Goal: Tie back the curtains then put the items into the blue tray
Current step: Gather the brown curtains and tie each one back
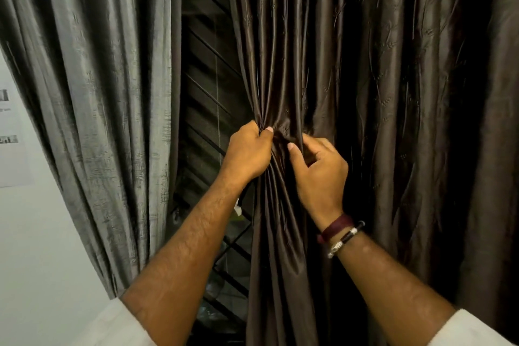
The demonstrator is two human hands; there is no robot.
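Gathering one brown curtain (pixel 283 64), two hands: left hand (pixel 247 153), right hand (pixel 320 174).

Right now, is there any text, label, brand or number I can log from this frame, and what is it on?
Nothing legible.
Paper sheet on the wall at far left: small pictures with lines of print, too small and blurred to read.
White tag below the left hand: no print can be made out.
Brown curtain, grey curtain, wristbands by the right hand: no writing visible.
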